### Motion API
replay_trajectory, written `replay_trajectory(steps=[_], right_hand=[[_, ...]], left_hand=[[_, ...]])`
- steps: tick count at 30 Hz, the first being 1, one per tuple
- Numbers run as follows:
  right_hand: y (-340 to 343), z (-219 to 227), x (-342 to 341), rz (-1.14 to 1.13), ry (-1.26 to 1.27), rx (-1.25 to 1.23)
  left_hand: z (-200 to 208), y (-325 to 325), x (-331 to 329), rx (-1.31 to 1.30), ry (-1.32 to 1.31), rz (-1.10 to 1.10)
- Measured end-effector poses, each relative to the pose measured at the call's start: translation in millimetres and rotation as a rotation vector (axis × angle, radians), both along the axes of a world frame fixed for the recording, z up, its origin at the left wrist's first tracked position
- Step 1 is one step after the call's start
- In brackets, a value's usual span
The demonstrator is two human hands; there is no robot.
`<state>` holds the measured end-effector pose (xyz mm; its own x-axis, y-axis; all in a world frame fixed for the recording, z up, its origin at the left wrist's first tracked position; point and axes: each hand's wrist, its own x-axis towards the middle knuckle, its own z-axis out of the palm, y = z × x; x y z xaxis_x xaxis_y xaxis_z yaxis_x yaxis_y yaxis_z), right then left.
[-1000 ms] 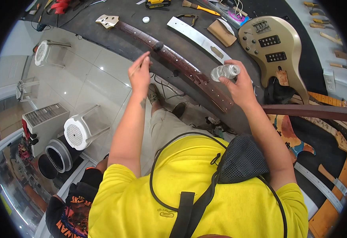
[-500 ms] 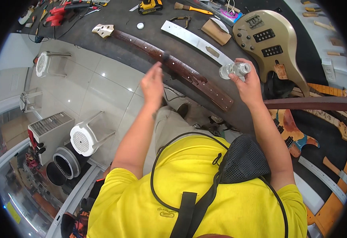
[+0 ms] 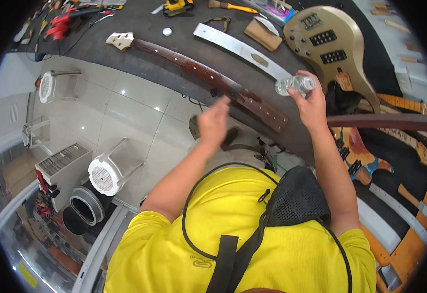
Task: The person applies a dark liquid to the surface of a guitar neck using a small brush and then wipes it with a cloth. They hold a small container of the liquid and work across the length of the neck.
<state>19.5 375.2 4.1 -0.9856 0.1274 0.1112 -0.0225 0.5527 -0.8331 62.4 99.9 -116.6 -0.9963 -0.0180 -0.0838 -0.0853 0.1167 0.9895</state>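
A bass guitar neck [image 3: 189,66] lies slantwise along the bench edge, with a pale headstock [image 3: 120,40] and white dots on its dark reddish-brown board. Much of the board looks darker and glossy, while the end toward me is duller. Beside the neck's near half, my left hand [image 3: 213,122] is closed, its fingertips against or just short of the edge. A small dark blur shows past the fingers, too smeared to name. My right hand [image 3: 312,100] grips a clear bottle [image 3: 291,86] tilted sideways over the bench; its mouth looks uncapped. A small white cap [image 3: 166,31] lies beyond the neck.
A long metal straightedge [image 3: 240,49] lies behind the neck, near pliers [image 3: 218,21] and a brown block [image 3: 262,35]. A gold guitar body [image 3: 323,39] stands at right. Further back are a brush [image 3: 233,7] and a yellow power tool [image 3: 177,7]. White stools [image 3: 105,177] stand on the floor.
My left hand has moved right along the neck, toward its near end, with the dark blur. The right hand and bottle have shifted slightly right. The whole view has shifted a little.
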Motion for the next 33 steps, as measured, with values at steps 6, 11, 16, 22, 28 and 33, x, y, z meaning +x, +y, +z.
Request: replay_trajectory(steps=[6, 11, 16, 22, 28, 33], right_hand=[[4.5, -0.4, 4.2, 0.025, 0.001, -0.052], [15.1, 8.1, -7.5, 0.167, -0.002, -0.030], [12.3, 12.2, -11.7, 0.196, -0.039, -0.090], [7.8, 11.9, -7.8, 0.300, 0.046, 0.028], [18.3, 4.8, 2.5, 0.294, 0.037, -0.010], [30.6, 2.3, 11.4, 0.267, 0.032, -0.037]], left_hand=[[13.1, -13.9, 21.0, 0.169, -0.201, -0.096], [-19.2, -72.7, 15.4, 0.461, -0.194, 0.397], [-28.2, -56.6, 14.8, 0.315, -0.166, 0.317], [-32.9, -51.7, 5.1, 0.177, -0.146, 0.295], [-16.5, -52.8, 24.8, 0.536, -0.257, 0.350], [4.6, -38.5, 27.6, 0.689, -0.237, 0.452]])
